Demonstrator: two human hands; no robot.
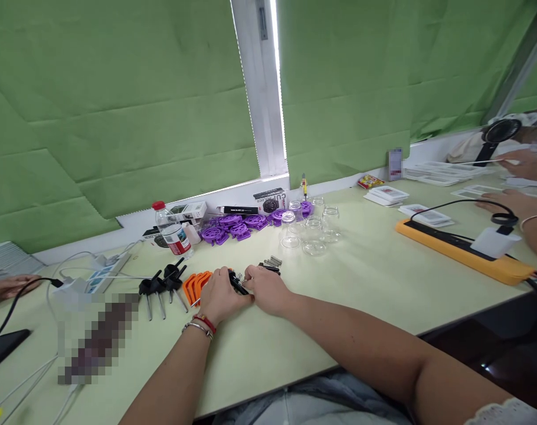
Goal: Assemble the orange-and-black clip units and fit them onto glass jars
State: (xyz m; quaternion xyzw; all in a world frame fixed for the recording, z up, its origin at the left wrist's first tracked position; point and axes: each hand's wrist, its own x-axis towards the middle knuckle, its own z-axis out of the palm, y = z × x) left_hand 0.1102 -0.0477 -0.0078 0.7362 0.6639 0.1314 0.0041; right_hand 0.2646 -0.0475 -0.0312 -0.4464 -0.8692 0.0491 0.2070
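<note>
Just above the tabletop, my left hand (219, 297) is closed around a small black part (238, 283), whose exact kind I cannot make out. My right hand (267, 289) meets it from the right, fingers curled and pinched; what they hold, if anything, is hidden. Small metal springs (274, 261) lie behind my right hand, beside another black piece (269, 268). Orange angled pieces (196, 287) lie left of my left hand, partly covered by it. Farther left are several black-headed parts with metal rods (162, 286).
Purple plastic pieces (233, 227), clear glass jars (313, 236) and a red-capped bottle (173, 233) stand toward the back. A yellow power strip (463, 251) lies right, a white one (107, 273) left, with cables. Other people's hands (511, 203) show at both sides.
</note>
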